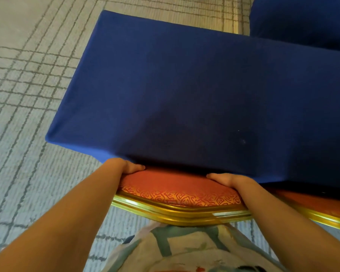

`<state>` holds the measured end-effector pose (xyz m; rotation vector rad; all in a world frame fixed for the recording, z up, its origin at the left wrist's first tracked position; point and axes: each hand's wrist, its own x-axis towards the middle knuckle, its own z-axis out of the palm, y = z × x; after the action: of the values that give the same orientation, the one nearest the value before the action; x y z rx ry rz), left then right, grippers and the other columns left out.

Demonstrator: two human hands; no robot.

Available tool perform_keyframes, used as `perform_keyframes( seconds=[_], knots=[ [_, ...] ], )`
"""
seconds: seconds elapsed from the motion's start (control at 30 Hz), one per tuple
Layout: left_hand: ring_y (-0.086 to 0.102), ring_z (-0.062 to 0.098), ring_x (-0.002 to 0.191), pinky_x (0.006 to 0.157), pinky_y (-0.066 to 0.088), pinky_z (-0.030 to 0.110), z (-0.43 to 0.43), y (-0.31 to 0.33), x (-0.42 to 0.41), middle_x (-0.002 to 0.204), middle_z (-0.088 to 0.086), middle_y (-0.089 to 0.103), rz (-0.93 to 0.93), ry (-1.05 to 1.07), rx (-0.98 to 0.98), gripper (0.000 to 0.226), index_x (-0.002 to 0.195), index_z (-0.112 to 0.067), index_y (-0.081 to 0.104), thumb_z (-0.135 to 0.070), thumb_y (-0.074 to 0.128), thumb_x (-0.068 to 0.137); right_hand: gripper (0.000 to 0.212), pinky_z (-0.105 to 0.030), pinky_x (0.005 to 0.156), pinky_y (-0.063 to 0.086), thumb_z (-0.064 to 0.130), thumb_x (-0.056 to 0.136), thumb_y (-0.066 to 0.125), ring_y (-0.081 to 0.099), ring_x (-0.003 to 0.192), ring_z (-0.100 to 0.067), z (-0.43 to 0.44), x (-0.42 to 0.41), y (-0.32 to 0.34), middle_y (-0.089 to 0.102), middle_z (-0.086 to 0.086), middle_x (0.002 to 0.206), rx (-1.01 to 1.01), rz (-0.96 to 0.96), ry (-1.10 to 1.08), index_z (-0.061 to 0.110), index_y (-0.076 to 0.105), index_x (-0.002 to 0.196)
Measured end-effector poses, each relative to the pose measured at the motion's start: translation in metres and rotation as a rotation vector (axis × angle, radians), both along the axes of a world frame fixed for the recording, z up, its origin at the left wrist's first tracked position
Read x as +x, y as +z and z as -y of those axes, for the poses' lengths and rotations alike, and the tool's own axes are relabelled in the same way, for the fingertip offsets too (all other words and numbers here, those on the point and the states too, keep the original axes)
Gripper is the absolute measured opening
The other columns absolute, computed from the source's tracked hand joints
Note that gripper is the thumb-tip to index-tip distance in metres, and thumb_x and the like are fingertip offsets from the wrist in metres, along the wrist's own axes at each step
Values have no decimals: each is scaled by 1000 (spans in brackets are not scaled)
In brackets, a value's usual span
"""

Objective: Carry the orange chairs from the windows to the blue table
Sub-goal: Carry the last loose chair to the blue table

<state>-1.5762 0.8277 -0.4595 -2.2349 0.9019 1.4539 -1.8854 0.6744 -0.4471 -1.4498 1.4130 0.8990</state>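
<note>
Both hands grasp the orange chair (177, 191) by its padded, patterned part, one at each end. The left hand (127, 167) clasps the left end with its thumb laid over the top of the cushion, and the right hand (225, 179) does the same at the right end (the remaining fingers of both go down out of sight past the padding, so only the thumbs can be read plainly). The chair stands right up against the blue table (185, 91), and the far edge of its cushion lies in shadow beneath the near edge of the cloth-covered tabletop. Its gold frame (177, 213) curves along the near side, just above the person's pale patterned shirt (185, 250). A second orange chair (322, 208) with the same gold trim sits just beside it on the right, also tucked at the table's edge. Grey carpet (24, 95) with dark crossing lines covers the floor, and another blue-covered shape (302, 20) shows at the upper right corner.
</note>
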Motion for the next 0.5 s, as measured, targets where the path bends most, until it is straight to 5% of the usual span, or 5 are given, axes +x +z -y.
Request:
perform_keyframes(
  seconds=[0.3, 0.43, 0.5],
  knots=[
    [48, 30, 126, 97, 40, 33, 9, 33, -5, 145, 9, 44, -74, 52, 111, 70, 143, -15, 41, -63, 41, 92, 62, -36, 108, 38, 61, 92, 50, 53, 125, -26, -7, 8, 36, 51, -7, 143, 49, -27, -67, 20, 52, 139],
    [51, 32, 121, 92, 41, 38, 10, 59, 2, 143, 10, 46, -93, -93, 118, 74, 139, -16, 47, -69, 41, 88, 67, -36, 103, 41, 60, 87, 58, 55, 121, -29, -26, 17, 66, 55, -12, 137, -146, -18, -88, 12, 58, 134],
    [55, 31, 114, 85, 43, 39, 9, 70, 2, 138, 8, 51, -86, -155, 58, 71, 132, -18, 52, -70, 44, 86, 54, -32, 90, 44, 52, 90, 60, 60, 110, -31, -40, 22, 83, 64, -16, 120, -333, 37, -119, 5, 69, 114]
  ],
)
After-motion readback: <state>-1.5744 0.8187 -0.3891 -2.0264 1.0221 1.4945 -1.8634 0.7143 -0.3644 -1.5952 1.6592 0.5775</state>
